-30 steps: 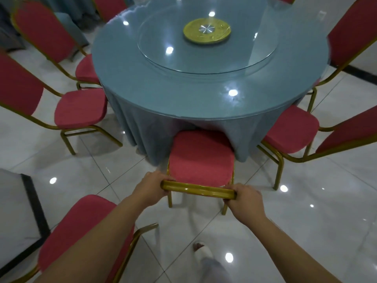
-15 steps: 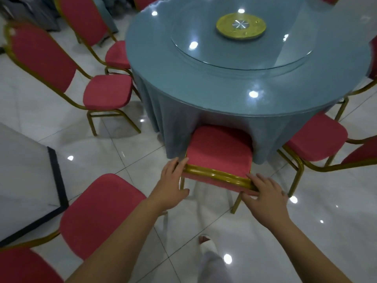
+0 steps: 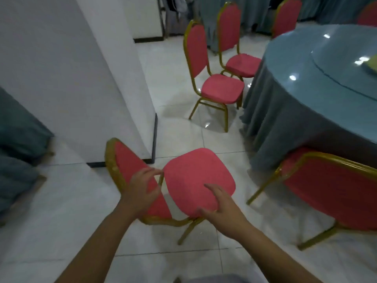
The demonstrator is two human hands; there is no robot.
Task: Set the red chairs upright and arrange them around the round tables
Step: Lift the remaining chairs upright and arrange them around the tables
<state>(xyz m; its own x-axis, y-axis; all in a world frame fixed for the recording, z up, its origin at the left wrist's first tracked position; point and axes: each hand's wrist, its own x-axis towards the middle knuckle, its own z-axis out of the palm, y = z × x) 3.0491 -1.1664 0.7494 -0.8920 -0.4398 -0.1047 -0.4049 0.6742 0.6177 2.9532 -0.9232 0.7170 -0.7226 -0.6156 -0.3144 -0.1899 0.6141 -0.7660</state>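
Note:
A red chair with a gold frame point(image 3: 199, 180) stands upright just below me, beside the pillar, with its backrest point(image 3: 126, 166) leaning to the left. My left hand point(image 3: 142, 188) hovers over the backrest with fingers loosely curled near the frame post, holding nothing. My right hand point(image 3: 222, 209) is spread above the near edge of the seat. The round table point(image 3: 306, 103) with its blue cloth is at the right. Another red chair point(image 3: 330, 193) is tucked at the table's near side, and two more point(image 3: 222, 88) point(image 3: 242, 64) stand at its left side.
A white pillar point(image 3: 71, 78) with a dark skirting rises at the left, close behind the chair. Blue draped cloth point(image 3: 18, 129) fills the left edge. A glass turntable point(image 3: 346, 64) lies on the table. More red chairs point(image 3: 285, 17) and blue-clothed tables stand at the back.
Both hands let go of the chair pushed under the table. My view swung left to the chair by the pillar, and both hands now hover over it.

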